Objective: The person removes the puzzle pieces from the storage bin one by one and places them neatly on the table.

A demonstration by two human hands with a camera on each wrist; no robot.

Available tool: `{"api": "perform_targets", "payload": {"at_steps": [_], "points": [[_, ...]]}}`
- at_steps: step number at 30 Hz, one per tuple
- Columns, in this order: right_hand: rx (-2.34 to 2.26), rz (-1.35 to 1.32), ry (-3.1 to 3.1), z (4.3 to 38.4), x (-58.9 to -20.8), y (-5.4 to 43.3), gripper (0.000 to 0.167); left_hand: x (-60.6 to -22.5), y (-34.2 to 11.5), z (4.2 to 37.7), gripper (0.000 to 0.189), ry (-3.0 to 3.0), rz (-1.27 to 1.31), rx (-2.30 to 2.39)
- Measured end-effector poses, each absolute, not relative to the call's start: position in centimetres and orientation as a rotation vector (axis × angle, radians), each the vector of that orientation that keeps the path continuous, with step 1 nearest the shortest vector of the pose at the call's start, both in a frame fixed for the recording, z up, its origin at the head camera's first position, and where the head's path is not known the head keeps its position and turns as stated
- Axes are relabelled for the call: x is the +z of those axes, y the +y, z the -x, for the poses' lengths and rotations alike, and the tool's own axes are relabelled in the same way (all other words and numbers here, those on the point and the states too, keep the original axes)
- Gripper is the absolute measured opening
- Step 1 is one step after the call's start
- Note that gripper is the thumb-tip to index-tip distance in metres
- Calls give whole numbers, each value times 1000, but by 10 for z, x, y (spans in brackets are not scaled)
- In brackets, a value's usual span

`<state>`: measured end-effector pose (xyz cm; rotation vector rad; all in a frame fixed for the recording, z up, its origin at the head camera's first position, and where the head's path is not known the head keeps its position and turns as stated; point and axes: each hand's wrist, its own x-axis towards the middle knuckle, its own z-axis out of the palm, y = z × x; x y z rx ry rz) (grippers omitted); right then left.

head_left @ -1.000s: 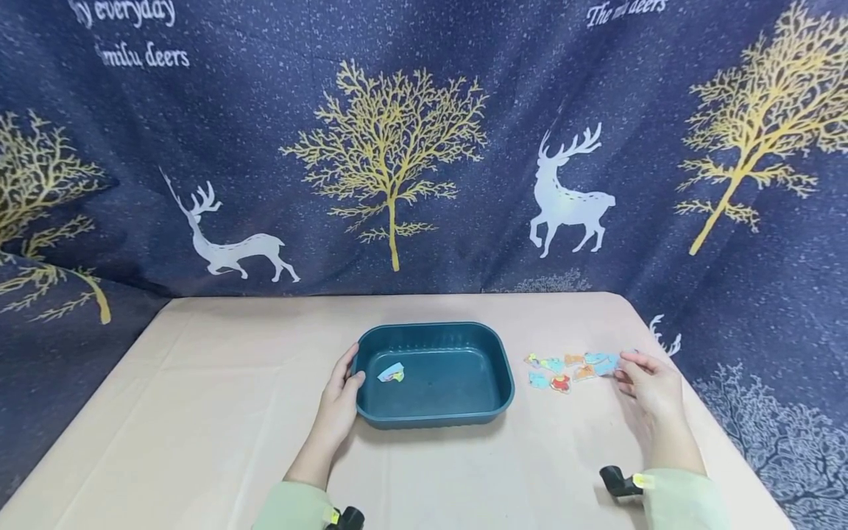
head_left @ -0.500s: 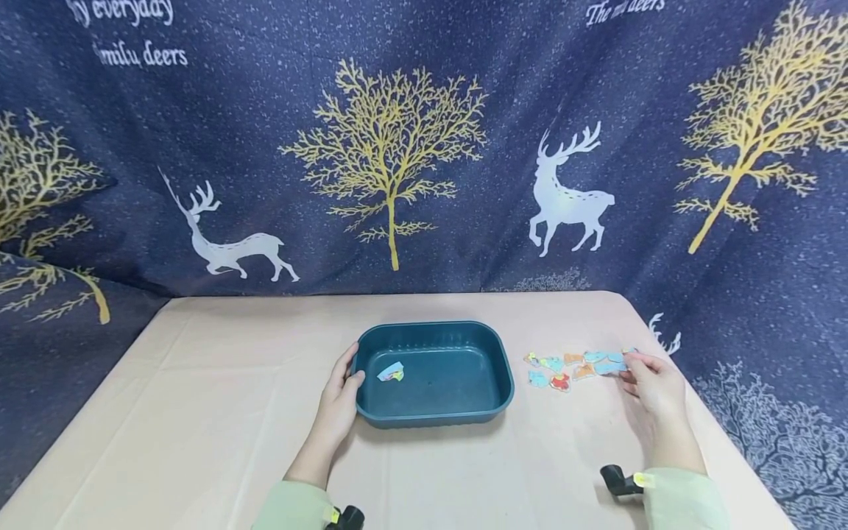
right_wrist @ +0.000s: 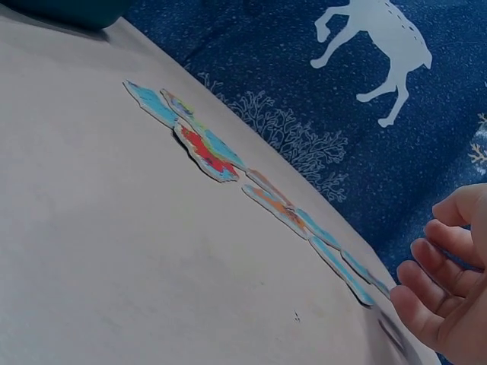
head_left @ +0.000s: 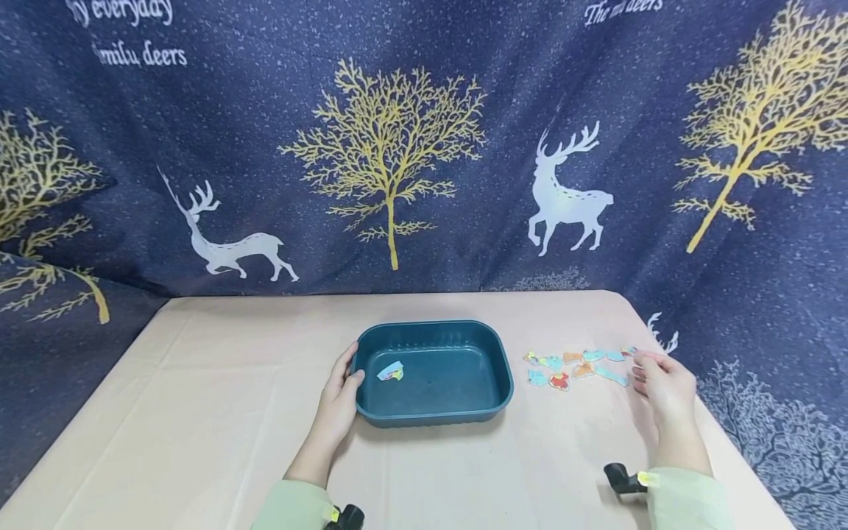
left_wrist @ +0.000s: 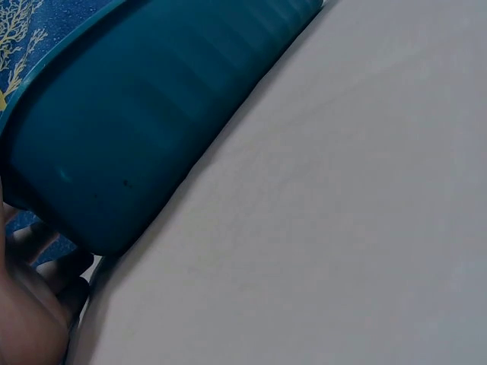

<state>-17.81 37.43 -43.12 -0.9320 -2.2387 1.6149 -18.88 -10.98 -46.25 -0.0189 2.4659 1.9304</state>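
A dark teal plastic tub (head_left: 433, 419) stands on the table, and my left hand (head_left: 339, 401) holds its left end, thumb on the rim and fingers along the outside wall. In the left wrist view, curled fingers (left_wrist: 65, 270) show beside the tub's lower corner. One light-blue and yellow puzzle piece (head_left: 391, 371) lies inside the tub. Right of it, several flat puzzle pieces (head_left: 559, 381) form two loose rows. My right hand (head_left: 665, 386) hovers at the right end of these rows, fingers loosely bent, nothing seen between them. A long light-blue piece (head_left: 612, 376) lies close to its fingertips.
A pale cloth (head_left: 218, 397) covers the table. Behind it hangs a dark-blue curtain (head_left: 437, 250) printed with deer and trees. Black wrist cameras (head_left: 623, 478) sit at both green sleeves. The table's right edge runs close to the right hand.
My right hand has drawn a little to the right, away from the pieces. The long light-blue piece has shifted slightly toward me and turned. The left hand and tub stay put.
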Motion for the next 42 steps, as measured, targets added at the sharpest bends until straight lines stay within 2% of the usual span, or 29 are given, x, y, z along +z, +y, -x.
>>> {"api": "perform_targets", "payload": {"at_steps": [8, 14, 25, 34, 42], "points": [[1640, 863, -2288, 178, -426, 366, 34, -461, -111, 189, 49, 2448, 38, 1952], [1673, 765, -2317, 176, -420, 353, 37, -463, -109, 188, 49, 2441, 27, 1948], [1766, 424, -2408, 190, -409, 308, 35, -465, -110, 187, 49, 2445, 36, 1970], [1802, 288, -2473, 201, -402, 270, 46, -463, -110, 186, 49, 2447, 39, 1976], [1758, 121, -2529, 207, -397, 237, 42, -463, -110, 186, 49, 2443, 52, 1974]]}}
